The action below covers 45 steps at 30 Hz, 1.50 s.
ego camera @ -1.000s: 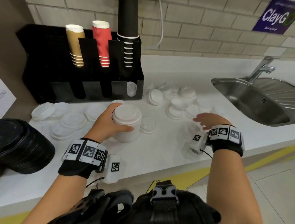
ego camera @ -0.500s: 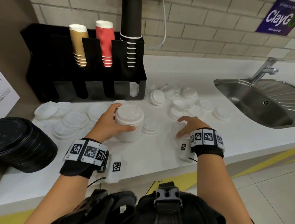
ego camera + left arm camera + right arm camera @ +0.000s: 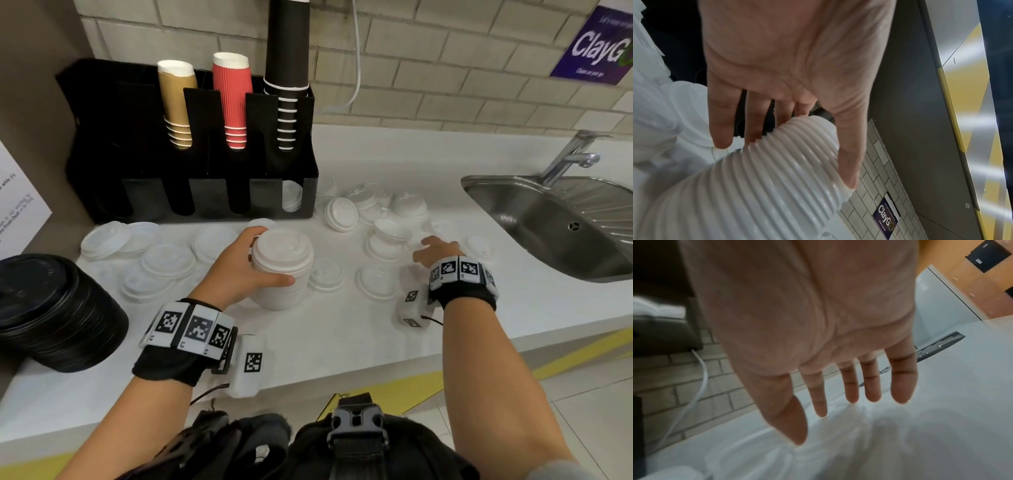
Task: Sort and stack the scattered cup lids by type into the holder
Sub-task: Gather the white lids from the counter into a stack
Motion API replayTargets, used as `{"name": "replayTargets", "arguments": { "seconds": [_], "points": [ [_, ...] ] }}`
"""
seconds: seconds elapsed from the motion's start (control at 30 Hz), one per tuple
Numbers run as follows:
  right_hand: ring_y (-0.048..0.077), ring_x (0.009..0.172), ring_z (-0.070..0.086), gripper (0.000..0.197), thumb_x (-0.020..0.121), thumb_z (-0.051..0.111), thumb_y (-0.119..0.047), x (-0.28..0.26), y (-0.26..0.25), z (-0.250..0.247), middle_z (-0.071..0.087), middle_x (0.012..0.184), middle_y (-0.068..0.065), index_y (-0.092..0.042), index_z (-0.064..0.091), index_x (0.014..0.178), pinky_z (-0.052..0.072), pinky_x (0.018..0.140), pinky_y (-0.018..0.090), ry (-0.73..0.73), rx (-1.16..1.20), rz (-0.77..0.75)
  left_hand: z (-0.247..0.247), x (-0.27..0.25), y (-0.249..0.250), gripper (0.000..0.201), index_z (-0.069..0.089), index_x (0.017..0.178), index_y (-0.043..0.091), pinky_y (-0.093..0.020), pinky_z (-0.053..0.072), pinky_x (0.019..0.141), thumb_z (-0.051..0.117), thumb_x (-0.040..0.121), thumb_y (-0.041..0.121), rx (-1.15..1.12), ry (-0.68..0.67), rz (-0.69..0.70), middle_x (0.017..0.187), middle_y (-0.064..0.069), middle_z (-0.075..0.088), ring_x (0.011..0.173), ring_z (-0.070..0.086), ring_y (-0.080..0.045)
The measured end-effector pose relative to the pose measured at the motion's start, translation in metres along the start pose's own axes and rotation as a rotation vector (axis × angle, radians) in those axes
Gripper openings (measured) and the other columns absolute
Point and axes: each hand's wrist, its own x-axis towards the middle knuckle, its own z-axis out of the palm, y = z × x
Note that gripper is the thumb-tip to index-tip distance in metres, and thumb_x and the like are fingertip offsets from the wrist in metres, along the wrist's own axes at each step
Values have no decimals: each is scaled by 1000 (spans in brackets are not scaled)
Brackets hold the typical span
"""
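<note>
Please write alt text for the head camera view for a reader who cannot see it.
A person's left hand grips a tall stack of white lids on a white counter, while the right hand, fingers straight, reaches over scattered white lids beside a black cup holder.

Even, soft indoor light; wide-angle bending at edges (right wrist view motion-blurred), faint counter shadows.

My left hand (image 3: 239, 270) curled round lid stack (image 3: 282, 270), thumb in front; right hand (image 3: 436, 251) palm down, fingers (image 3: 852, 386) straight, spread
</note>
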Motion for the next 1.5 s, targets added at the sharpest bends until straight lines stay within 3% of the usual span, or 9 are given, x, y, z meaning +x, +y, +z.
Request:
{"name": "replayTargets", "arguments": {
  "seconds": [0.27, 0.43, 0.5, 0.6, 0.77, 0.9, 1.07, 1.27, 1.5],
  "points": [
    [35, 128, 37, 57, 81, 68, -48, 1, 9, 2, 40, 136, 17, -14, 56, 125, 33, 108, 43, 41, -144, 28, 0, 4, -1, 73, 47, 114, 41, -13, 38, 73, 91, 60, 21, 7, -10, 14, 106, 26, 53, 95, 49, 7],
    [35, 113, 52, 62, 72, 81, -28, 5, 6, 6, 53, 123, 14, -13, 49, 122, 43, 88, 36, 7, 45, -97, 1, 6, -2, 76, 47, 118, 38, -15, 40, 76, 91, 59, 20, 15, -14, 21, 107, 25, 52, 96, 49, 6],
    [35, 113, 53, 66, 73, 81, -23, 5, 5, 7, 57, 123, 15, -15, 43, 127, 43, 90, 37, -26, 53, -117, 2, 6, -3, 78, 47, 120, 37, -17, 40, 77, 92, 59, 20, 16, -15, 20, 108, 25, 52, 97, 49, 5],
    [37, 118, 50, 66, 75, 79, -23, 7, 5, 4, 57, 125, 16, -18, 43, 131, 41, 100, 42, -49, 16, -122, 2, 7, -5, 79, 46, 121, 37, -18, 40, 78, 92, 59, 21, 19, -19, 21, 109, 25, 51, 98, 48, 6],
    [34, 108, 56, 59, 79, 73, -33, -5, -8, -15, 53, 126, 16, -20, 45, 129, 47, 86, 38, 55, 63, -143, 7, 11, -5, 80, 45, 122, 37, -27, 41, 88, 92, 59, 20, 9, -14, 20, 112, 26, 51, 102, 51, -3],
    [22, 101, 58, 50, 77, 76, -32, -32, -39, -25, 53, 118, 4, -23, 52, 120, 53, 81, 37, -15, 435, -455, 10, 14, -5, 89, 38, 129, 32, -33, 40, 98, 92, 59, 22, 3, -3, -16, 125, 13, 47, 113, 46, -14],
    [1, 89, 60, 32, 77, 77, -23, -75, -86, -8, 60, 106, -13, -32, 62, 103, 45, 65, 5, -169, 554, -833, 11, 12, -7, 78, 41, 118, 34, -21, 40, 81, 92, 60, 21, -31, 11, -13, 111, 26, 46, 96, 48, 6],
    [8, 102, 58, 41, 78, 77, -23, -91, -120, 12, 64, 116, -7, -22, 65, 117, 45, 89, 17, -208, 384, -1008, 14, 11, -7, 78, 44, 119, 34, -17, 42, 77, 92, 59, 21, -56, 21, 2, 113, 23, 51, 98, 50, 7],
    [7, 104, 54, 55, 72, 81, -24, -94, -128, 15, 62, 119, -4, -25, 60, 122, 41, 88, 19, -201, 259, -1068, 13, 13, -6, 77, 45, 116, 36, -15, 42, 72, 93, 57, 22, -55, 24, -16, 111, 22, 54, 94, 52, 9]
  ]
}}
